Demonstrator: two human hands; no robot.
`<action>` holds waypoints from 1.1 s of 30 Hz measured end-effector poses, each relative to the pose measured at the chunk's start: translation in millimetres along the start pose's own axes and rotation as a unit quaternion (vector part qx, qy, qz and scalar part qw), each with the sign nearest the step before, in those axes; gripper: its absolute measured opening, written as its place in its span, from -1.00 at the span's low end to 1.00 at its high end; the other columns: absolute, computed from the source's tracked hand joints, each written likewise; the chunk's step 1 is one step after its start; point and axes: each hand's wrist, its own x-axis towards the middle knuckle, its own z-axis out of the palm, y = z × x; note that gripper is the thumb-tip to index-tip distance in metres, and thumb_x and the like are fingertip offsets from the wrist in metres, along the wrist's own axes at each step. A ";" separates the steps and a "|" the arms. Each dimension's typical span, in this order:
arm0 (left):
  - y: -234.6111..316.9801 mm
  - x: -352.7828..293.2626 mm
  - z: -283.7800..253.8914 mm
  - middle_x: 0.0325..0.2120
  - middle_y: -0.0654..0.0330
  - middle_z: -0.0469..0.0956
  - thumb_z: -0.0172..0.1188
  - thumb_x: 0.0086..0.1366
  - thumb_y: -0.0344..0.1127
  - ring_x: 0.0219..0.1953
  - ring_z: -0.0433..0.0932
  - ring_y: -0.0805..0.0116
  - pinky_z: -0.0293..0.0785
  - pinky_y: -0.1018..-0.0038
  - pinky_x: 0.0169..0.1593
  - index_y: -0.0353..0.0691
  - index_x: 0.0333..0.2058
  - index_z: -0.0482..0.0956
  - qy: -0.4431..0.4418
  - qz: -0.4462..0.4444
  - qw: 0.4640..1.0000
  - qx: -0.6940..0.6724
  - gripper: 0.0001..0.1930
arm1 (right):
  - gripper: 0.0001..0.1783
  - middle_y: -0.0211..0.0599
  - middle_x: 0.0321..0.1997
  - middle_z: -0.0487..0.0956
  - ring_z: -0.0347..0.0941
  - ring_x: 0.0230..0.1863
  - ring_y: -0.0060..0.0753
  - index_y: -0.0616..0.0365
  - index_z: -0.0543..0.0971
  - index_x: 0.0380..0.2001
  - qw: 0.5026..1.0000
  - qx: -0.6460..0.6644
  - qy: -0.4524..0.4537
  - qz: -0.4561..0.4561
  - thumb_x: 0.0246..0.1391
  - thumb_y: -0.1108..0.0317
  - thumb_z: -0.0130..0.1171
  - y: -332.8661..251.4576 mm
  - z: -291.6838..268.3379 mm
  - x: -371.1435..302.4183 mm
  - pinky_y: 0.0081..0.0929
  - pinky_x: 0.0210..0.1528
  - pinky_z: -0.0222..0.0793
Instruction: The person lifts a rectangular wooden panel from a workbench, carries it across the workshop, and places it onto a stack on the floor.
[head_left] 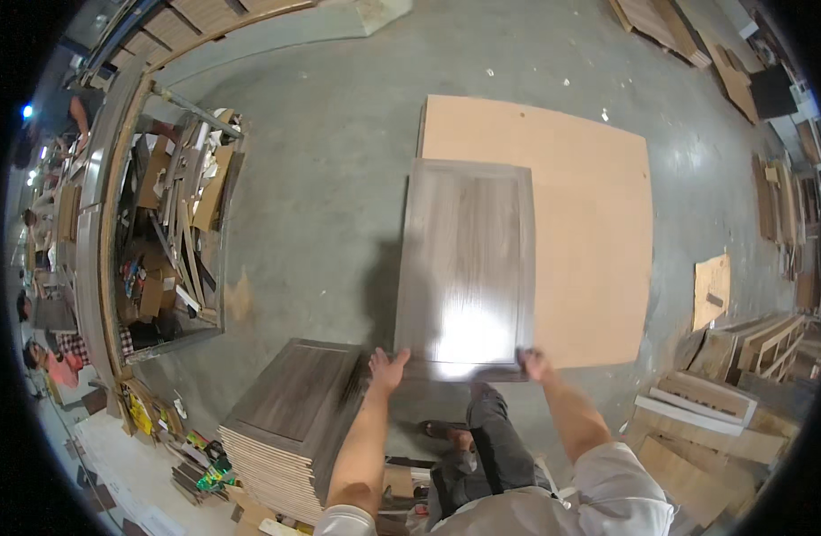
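Observation:
In front of me a grey-brown wood-grain cabinet door (469, 259) with a framed border lies face up, its far part over a large tan board (594, 250). Bright light glares off its near half. My right hand (536, 364) is closed on the door's near right corner. At the near left corner, my left hand (389, 368) has its fingers spread, the tips at or very near the edge; contact is hard to make out. To the left of my left forearm stands a tall stack of similar doors (294, 389).
A metal-framed bin (218, 268) of wood and cardboard scraps stands on the left, with people beyond it. Wood offcuts (705, 415) lie at the lower right. A small board (712, 290) rests on the grey floor (312, 205). More panels (661, 31) lie far right.

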 end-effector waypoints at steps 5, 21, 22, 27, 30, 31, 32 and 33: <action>-97.2 -45.9 30.7 0.40 -0.11 -0.14 0.01 0.05 0.53 0.42 -0.14 -0.13 -0.28 -0.12 0.37 -0.19 0.38 -0.06 -0.069 0.011 0.996 -0.057 0.13 | -0.43 -0.04 0.06 0.55 0.46 0.08 0.07 0.05 0.60 -0.04 0.932 -0.263 -0.247 -0.028 0.13 -0.14 -0.05 70.2 58.0 -74.3 -0.08 0.17 0.30; -349.8 -259.1 144.3 -0.20 0.03 0.63 0.14 0.26 0.11 -0.16 0.59 0.23 0.46 0.40 -0.04 -0.28 -0.02 0.58 0.053 -0.081 0.885 -0.455 -0.45 | -0.64 -0.18 -0.46 0.64 0.57 -0.47 -0.35 0.27 0.65 -0.33 0.954 -0.146 -0.054 -0.255 0.02 0.16 0.11 -126.0 104.2 -61.4 -0.35 -0.39 0.50; -363.6 -270.1 154.0 -0.20 0.03 0.63 0.14 0.26 0.11 -0.16 0.59 0.23 0.46 0.40 -0.04 -0.28 -0.02 0.58 0.056 -0.084 0.879 -0.466 -0.45 | -0.63 -0.17 -0.45 0.64 0.58 -0.45 -0.34 0.28 0.65 -0.33 0.935 -0.137 -0.067 -0.321 0.02 0.15 0.10 -150.2 120.3 -72.8 -0.35 -0.35 0.51; -420.5 -300.8 212.7 -0.30 0.12 0.63 0.18 0.29 -0.05 -0.24 0.59 0.30 0.50 0.39 -0.15 -0.36 -0.05 0.57 0.141 -0.158 0.702 -0.680 -0.54 | -0.67 -0.33 -0.37 0.67 0.55 -0.34 -0.50 0.14 0.67 -0.26 0.903 -0.156 -0.207 -0.344 0.04 0.12 0.18 -261.3 258.8 -184.0 -0.46 -0.21 0.46; -442.9 -315.6 238.7 -0.36 0.16 0.62 0.18 0.31 -0.13 -0.31 0.59 0.37 0.51 0.42 -0.25 -0.37 -0.09 0.57 0.135 -0.265 0.621 -0.726 -0.62 | -0.59 -0.22 -0.26 0.66 0.56 -0.19 -0.37 0.12 0.64 -0.14 0.826 -0.218 -0.259 -0.451 0.11 0.06 0.12 -309.6 341.4 -262.3 -0.42 -0.09 0.44; -447.0 -316.5 239.7 -0.36 0.16 0.62 0.18 0.31 -0.13 -0.31 0.58 0.37 0.51 0.42 -0.25 -0.37 -0.09 0.57 0.141 -0.275 0.608 -0.731 -0.62 | -0.57 -0.16 -0.18 0.66 0.57 -0.10 -0.31 0.12 0.62 -0.09 0.811 -0.246 -0.293 -0.443 0.13 0.05 0.09 -321.1 369.4 -284.5 -0.39 -0.02 0.42; -450.3 -318.3 238.6 -0.36 0.16 0.62 0.18 0.31 -0.14 -0.32 0.58 0.38 0.51 0.42 -0.25 -0.37 -0.09 0.57 0.149 -0.284 0.595 -0.737 -0.62 | -0.49 -0.15 -0.04 0.60 0.50 0.03 -0.21 0.06 0.55 0.02 0.807 -0.252 -0.291 -0.448 0.13 -0.03 0.05 -333.2 399.8 -302.5 -0.36 0.09 0.36; -451.7 -316.8 232.6 -0.36 0.16 0.62 0.18 0.32 -0.14 -0.32 0.58 0.38 0.51 0.42 -0.26 -0.37 -0.09 0.57 0.153 -0.292 0.580 -0.745 -0.62 | -0.41 -0.14 0.11 0.55 0.43 0.15 -0.10 -0.01 0.48 0.13 0.793 -0.303 -0.303 -0.433 0.14 -0.11 0.01 -341.2 426.2 -315.7 -0.33 0.21 0.29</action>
